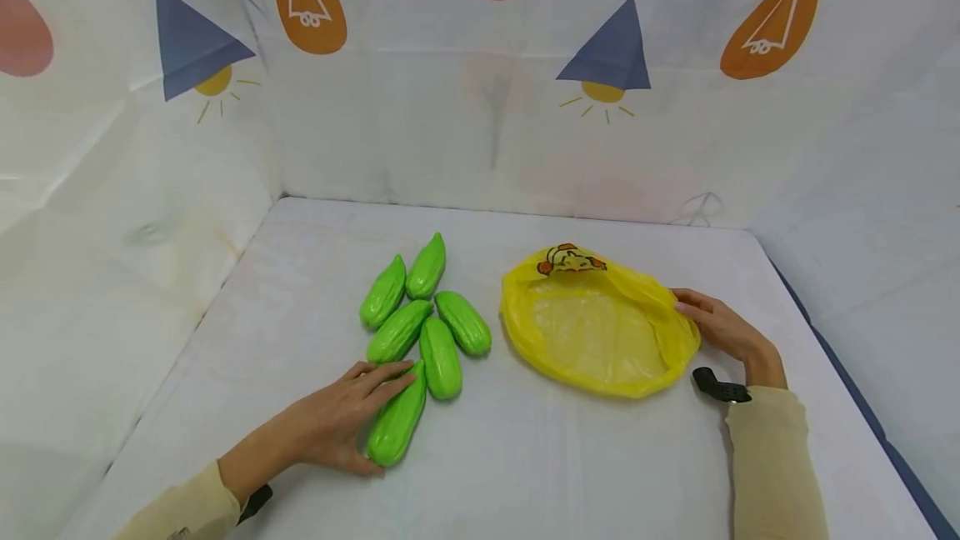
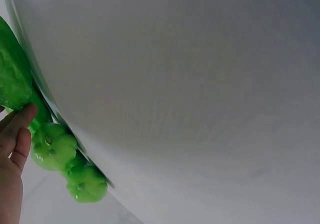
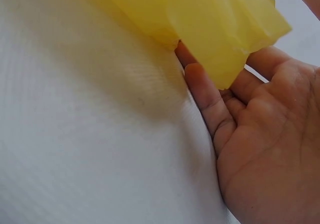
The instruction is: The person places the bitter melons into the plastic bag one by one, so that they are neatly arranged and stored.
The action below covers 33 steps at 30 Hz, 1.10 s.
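Note:
In the head view my left hand (image 1: pixel 341 419) spans the nearest green gourd (image 1: pixel 397 419), with fingers at its pointed tip and the thumb at its blunt end. The left wrist view has this hand (image 2: pixel 10 154) at the lower left, fingers touching a green gourd (image 2: pixel 12 69). On the right lies a yellow plastic bag (image 1: pixel 592 332), its wide mouth spread open upward. My right hand (image 1: pixel 723 323) holds its right rim, thumb on the rim and fingers behind. In the right wrist view, the bag (image 3: pixel 210 29) covers some fingertips of that hand (image 3: pixel 270 119).
Several more green gourds, one of them upright-pointing (image 1: pixel 427 267), lie clustered beyond the left hand. A white-covered table (image 1: pixel 525 457) carries everything. Printed white cloth walls (image 1: pixel 420 123) stand behind and at both sides. Black straps (image 1: pixel 722 386) sit at the wrists.

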### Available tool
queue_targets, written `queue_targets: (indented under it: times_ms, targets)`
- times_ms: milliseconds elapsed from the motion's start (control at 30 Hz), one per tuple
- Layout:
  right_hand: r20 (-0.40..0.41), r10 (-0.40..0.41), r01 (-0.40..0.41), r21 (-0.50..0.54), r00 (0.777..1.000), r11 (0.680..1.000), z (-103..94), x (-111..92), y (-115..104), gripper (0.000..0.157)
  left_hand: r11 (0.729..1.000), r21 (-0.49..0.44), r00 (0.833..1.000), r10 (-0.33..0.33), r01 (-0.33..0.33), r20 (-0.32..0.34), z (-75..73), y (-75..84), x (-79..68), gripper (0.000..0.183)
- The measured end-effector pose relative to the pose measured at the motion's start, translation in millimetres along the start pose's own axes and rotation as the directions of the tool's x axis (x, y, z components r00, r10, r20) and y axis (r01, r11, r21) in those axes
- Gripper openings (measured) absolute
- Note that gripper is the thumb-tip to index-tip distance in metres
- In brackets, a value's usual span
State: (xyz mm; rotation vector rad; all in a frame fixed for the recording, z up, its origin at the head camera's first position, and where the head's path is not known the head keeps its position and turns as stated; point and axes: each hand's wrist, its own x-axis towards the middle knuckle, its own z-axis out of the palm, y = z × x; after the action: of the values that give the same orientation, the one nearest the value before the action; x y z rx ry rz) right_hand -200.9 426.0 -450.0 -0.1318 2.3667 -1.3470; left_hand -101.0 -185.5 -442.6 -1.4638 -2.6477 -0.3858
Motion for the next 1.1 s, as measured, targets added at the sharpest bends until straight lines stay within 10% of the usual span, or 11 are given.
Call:
queue_targets:
  times_ms: [1100]
  targets:
    - [-0.004,0.015,-0.015,-0.02,1.0,1.0,-0.9,1.7,0.8,0.061,0.998,-0.067,1.0,-0.011,0.013,0.029,-11.9,-0.7,5.6,0.114]
